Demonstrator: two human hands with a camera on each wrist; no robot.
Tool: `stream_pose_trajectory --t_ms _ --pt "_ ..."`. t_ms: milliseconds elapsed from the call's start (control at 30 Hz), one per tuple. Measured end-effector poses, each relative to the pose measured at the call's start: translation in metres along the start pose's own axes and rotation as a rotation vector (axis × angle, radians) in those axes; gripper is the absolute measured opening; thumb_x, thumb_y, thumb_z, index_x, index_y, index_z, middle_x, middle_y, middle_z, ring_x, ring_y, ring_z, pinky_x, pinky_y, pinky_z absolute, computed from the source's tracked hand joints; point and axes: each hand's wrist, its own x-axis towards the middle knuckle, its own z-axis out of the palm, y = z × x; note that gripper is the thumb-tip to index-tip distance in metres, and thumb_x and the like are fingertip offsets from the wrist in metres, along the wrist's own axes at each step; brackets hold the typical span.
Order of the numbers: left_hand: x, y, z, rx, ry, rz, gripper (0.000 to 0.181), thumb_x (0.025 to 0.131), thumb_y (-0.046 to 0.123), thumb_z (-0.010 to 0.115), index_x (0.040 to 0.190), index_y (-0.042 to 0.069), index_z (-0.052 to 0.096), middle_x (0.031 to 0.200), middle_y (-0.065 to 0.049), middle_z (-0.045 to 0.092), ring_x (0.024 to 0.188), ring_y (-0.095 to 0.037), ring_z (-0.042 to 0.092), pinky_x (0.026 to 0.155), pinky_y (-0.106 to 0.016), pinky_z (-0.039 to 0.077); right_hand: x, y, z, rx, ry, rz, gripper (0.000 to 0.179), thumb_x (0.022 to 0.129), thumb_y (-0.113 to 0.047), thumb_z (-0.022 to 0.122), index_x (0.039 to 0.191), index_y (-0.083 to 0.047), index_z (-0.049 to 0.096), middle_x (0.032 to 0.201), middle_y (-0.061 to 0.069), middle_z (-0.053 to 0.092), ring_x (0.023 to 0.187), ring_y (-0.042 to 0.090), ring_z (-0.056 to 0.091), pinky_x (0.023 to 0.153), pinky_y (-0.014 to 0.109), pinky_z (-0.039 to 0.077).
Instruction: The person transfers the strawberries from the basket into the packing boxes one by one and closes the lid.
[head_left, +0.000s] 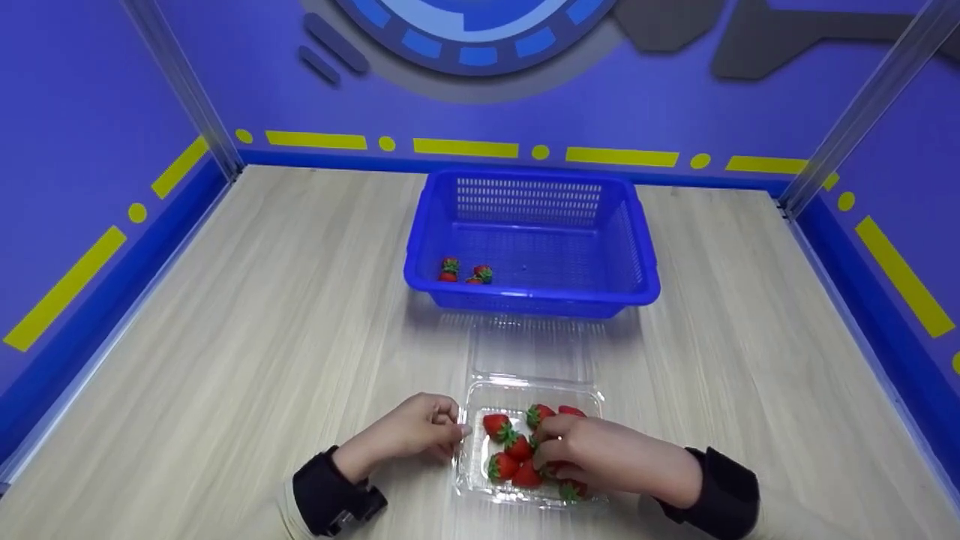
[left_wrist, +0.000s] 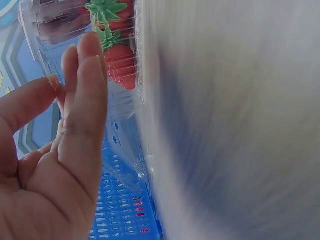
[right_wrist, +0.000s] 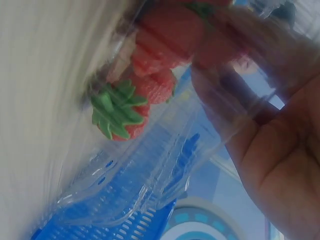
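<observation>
A clear plastic clamshell box (head_left: 466, 480) with its lid folded back holds several red strawberries (head_left: 503, 466) with green leaf caps. My right hand (head_left: 592, 454) reaches into the box's right side, fingers curled at a strawberry (right_wrist: 217, 47) seen through the plastic in the right wrist view; the fingers partly hide it. At the left side of the box, my left hand (head_left: 424, 426) has its thumb tip at the rim. The left wrist view shows its fingers (left_wrist: 82, 115) fairly straight along the outer wall, with strawberries behind the plastic.
Behind the box stands a blue perforated basket (head_left: 525, 294), with a few strawberries (head_left: 482, 273) in its front left corner. The box's lid (head_left: 532, 352) lies toward the basket's front. A wood-grain tabletop (head_left: 262, 300) is enclosed by blue printed walls.
</observation>
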Motion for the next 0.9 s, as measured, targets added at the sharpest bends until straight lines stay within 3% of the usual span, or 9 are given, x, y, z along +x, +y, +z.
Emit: stream_pose_trajectory --t_ms 233,600,900 --pt "-0.0012 -0.0014 0.0018 -0.081 -0.01 -0.015 0.017 0.096 0.004 0.063 0.083 0.01 0.055 0.075 -0.001 0.07 0.063 -0.007 0.065 0.067 -0.025 0.063 0.0029 -0.0016 0.0016 0.009 -0.016 0.007 0.02 0.079 -0.006 0.082 0.096 -0.016 0.076 0.099 -0.001 0.071 0.091 0.007 0.066 0.078 0.012 0.054" --pt "-0.0013 -0.0037 0.0023 -0.103 -0.023 -0.019 0.014 0.098 0.006 0.063 0.085 0.008 0.056 0.074 0.001 0.068 0.064 -0.007 0.065 0.069 -0.026 0.064 0.0076 -0.007 0.0022 0.049 -0.112 0.101 0.024 0.081 -0.007 0.084 0.099 -0.012 0.069 0.091 -0.003 0.067 0.085 0.004 0.059 0.073 0.011 0.052" --pt "-0.0009 -0.0029 0.0017 -0.106 -0.023 -0.021 0.016 0.098 0.006 0.063 0.085 0.009 0.055 0.074 0.001 0.067 0.064 -0.008 0.065 0.069 -0.026 0.064 0.0103 -0.0064 0.0087 0.042 -0.096 0.049 0.026 0.078 -0.004 0.083 0.095 -0.014 0.066 0.085 -0.005 0.064 0.078 0.0 0.053 0.068 0.006 0.044"
